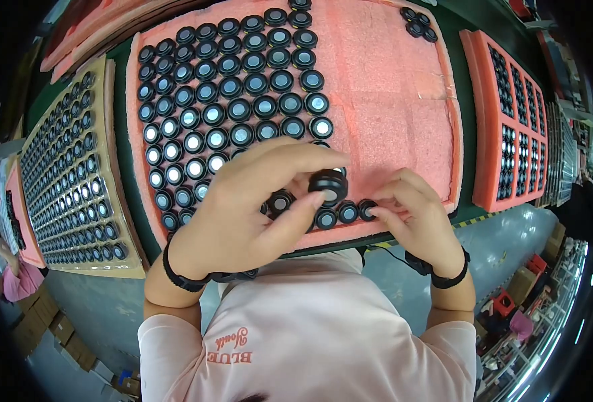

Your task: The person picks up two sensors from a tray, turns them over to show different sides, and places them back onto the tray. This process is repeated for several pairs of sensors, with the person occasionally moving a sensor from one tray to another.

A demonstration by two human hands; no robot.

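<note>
A green bench carries a pink foam pad, with the factory floor showing below its near edge. Beyond the hands, rows of round black lenses with glassy centres cover the pad's left half; a small cluster sits far off toward its right corner. The left hand pinches one black lens between thumb and forefinger, lifted just above the pad's near edge. Right beside it, the right hand rests with fingers curled, fingertips touching a lens in the short near row; it grips nothing that shows. Left of the left hand lies a beige tray packed with lenses; right of the right hand, a red tray holds more. Both wrists wear black straps.
</note>
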